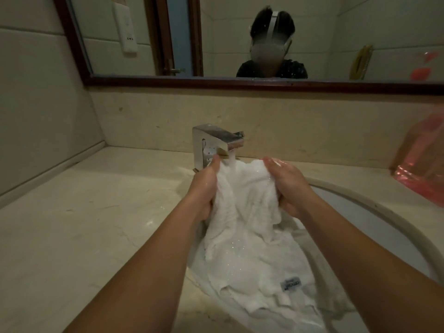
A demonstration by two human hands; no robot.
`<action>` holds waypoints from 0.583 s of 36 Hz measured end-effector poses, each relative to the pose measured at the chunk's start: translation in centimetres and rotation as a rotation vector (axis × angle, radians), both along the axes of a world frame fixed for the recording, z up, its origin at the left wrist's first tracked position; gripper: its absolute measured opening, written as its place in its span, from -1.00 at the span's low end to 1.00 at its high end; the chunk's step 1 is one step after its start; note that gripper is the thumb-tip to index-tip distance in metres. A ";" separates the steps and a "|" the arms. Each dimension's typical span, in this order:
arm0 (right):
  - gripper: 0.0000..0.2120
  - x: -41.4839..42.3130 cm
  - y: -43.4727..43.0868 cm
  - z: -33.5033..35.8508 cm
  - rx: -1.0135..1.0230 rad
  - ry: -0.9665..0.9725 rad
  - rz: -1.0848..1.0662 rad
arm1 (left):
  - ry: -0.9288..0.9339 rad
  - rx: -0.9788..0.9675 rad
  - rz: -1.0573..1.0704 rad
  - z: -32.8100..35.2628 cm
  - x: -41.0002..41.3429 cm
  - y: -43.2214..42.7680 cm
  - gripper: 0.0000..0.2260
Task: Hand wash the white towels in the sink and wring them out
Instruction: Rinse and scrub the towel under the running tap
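Two bare forearms fill the bottom of the view, the left forearm (134,272) over the counter edge, the right forearm (360,260) over the basin. Both reach to the white towel (247,212), which is in the sink (374,205): upper part bunched and lifted just under the faucet (211,143), the rest trailing down into the basin toward the camera in wet folds. Can't tell if that heap is one towel or several. The left hand (205,186) grips the left side of the bunch, fingers curled into the cloth, thumb up along the top edge, close to the faucet body. The right hand (287,186) grips the right side, fingers wrapped under, thumb on top, skin wet and shiny. The hands are apart, with a span of cloth between them. A water stream (232,161) runs from the spout onto the top of the bunch between the two thumbs. A small grey label (290,284) shows on a lower fold, text unreadable. The faucet is chrome, square-bodied, at the back of the basin on the beige stone counter (84,212). A pink plastic bag (422,159) stands on the counter at right, apart from the sink. The dark-framed mirror (240,32) above the backsplash reflects the person with a head-worn rig, a white wall plate (126,30) and a yellow item (360,62), too blurred to identify
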State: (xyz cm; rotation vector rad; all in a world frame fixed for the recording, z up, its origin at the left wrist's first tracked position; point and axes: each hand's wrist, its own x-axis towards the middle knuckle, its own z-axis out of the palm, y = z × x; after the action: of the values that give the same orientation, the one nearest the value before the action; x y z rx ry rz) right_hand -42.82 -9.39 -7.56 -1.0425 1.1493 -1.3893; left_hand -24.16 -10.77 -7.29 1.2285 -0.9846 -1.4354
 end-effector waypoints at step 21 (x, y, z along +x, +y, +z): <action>-0.37 3.4 0.0 -0.3 0.083 0.701 -0.036 | -0.205 -0.025 0.258 -0.1 -0.1 -0.1 -0.46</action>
State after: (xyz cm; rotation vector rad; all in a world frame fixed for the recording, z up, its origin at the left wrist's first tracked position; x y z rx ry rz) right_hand -39.46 -9.39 -7.89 -1.5104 1.7130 -1.0041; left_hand -24.24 -10.90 -7.40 1.4482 -0.9384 -1.1101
